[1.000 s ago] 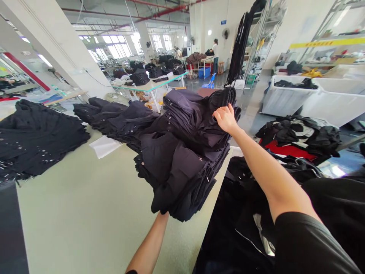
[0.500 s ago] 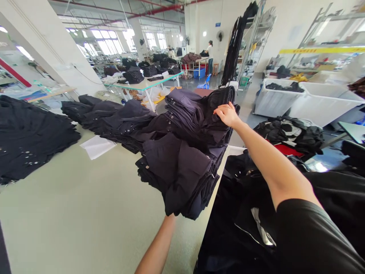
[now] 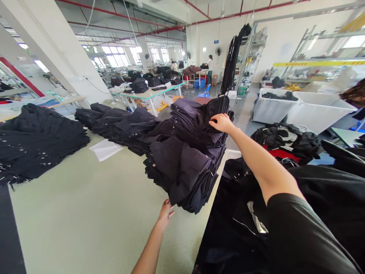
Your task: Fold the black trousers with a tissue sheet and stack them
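Note:
A thick stack of folded black garments (image 3: 182,163) with metal buttons lies along the right edge of a pale green table (image 3: 85,220). My right hand (image 3: 222,122) is curled over the stack's far right side, thumb and forefinger bent against the cloth; the other fingertips are partly hidden. At the near end of the stack is my left hand (image 3: 167,211), fingers apart, just below the lowest folds. Its fingertips are beside the cloth and hold nothing that I can see.
More black garments (image 3: 40,144) are heaped on the table's left, near a white paper sheet (image 3: 105,149). Black cloth (image 3: 225,236) drapes beside the table at right. White bins (image 3: 273,108) stand beyond. A person (image 3: 210,68) stands far back.
My left hand has come out from under the near end of the stack and now shows with fingers apart. The right hand stays at the stack's far side. The view has shifted slightly.

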A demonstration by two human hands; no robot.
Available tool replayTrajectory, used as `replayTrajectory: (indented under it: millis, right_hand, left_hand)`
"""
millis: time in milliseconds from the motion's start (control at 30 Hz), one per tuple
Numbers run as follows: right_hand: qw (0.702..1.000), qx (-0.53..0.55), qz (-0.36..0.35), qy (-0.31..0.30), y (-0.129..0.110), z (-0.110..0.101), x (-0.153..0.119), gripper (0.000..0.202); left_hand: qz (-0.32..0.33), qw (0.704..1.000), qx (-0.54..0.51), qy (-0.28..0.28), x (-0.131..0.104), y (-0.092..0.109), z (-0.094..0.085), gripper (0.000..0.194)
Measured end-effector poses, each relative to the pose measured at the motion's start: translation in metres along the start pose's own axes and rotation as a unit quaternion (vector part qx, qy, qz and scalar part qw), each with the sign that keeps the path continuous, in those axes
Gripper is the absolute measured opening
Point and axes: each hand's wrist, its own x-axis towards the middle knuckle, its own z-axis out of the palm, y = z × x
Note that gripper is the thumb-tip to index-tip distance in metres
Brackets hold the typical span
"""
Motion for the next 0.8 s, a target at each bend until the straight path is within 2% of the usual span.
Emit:
replayTrajectory:
  millis: [67,133,200,267,300,367,400,467,533,567,633,700,767,800]
  right_hand:
    - [1.000,-0.019,0.003,-0.010,-0.007,0.002,-0.008,0.039]
    - [0.999,-0.032,0.000,-0.009,-0.014,0.005,-0.018,0.038]
    - [0.999,-0.037,-0.002,-0.002,-0.021,0.008,-0.027,0.035]
    - [0.999,-0.037,-0.006,0.004,-0.025,0.010,-0.035,0.033]
    - [0.999,-0.036,-0.010,0.005,-0.025,0.011,-0.039,0.033]
    - [0.999,-0.035,-0.025,0.004,-0.025,0.011,-0.044,0.034]
    - [0.999,-0.035,-0.034,0.003,-0.024,0.011,-0.046,0.036]
    - [0.998,-0.037,-0.046,0.001,-0.022,0.010,-0.048,0.039]
    - [0.998,-0.037,-0.047,0.002,-0.020,0.008,-0.048,0.041]
    - [0.998,-0.036,-0.045,0.003,-0.020,0.008,-0.047,0.041]
    - [0.999,-0.030,-0.044,0.005,-0.018,0.007,-0.044,0.040]
    - [0.998,-0.020,-0.054,0.009,-0.016,0.007,-0.041,0.038]
    - [0.997,-0.012,-0.071,0.018,-0.011,0.008,-0.038,0.037]
    - [0.996,-0.009,-0.080,0.024,-0.008,0.009,-0.037,0.036]
  left_hand:
    - [-0.030,0.997,-0.062,-0.019,-0.007,-0.021,-0.006,0.023]
    - [-0.058,0.991,-0.119,-0.023,-0.012,-0.046,-0.017,0.028]
    - [-0.065,0.986,-0.151,0.010,-0.015,-0.066,-0.033,0.032]
    - [-0.031,0.980,-0.166,0.103,-0.017,-0.073,-0.053,0.033]
    - [0.005,0.971,-0.173,0.163,-0.019,-0.069,-0.066,0.034]
    - [0.112,0.940,-0.172,0.271,-0.027,-0.042,-0.093,0.036]
    - [0.179,0.924,-0.156,0.301,-0.034,-0.019,-0.106,0.036]
    - [0.317,0.889,-0.090,0.316,-0.050,0.043,-0.126,0.034]
    - [0.464,0.836,-0.016,0.293,-0.068,0.122,-0.131,0.030]
    - [0.531,0.803,0.022,0.269,-0.076,0.164,-0.128,0.030]
    - [0.627,0.741,0.112,0.214,-0.086,0.248,-0.107,0.032]
    - [0.688,0.674,0.228,0.143,-0.085,0.323,-0.075,0.037]
    - [0.718,0.601,0.339,0.095,-0.069,0.383,-0.040,0.048]
    - [0.720,0.569,0.387,0.086,-0.056,0.405,-0.024,0.056]
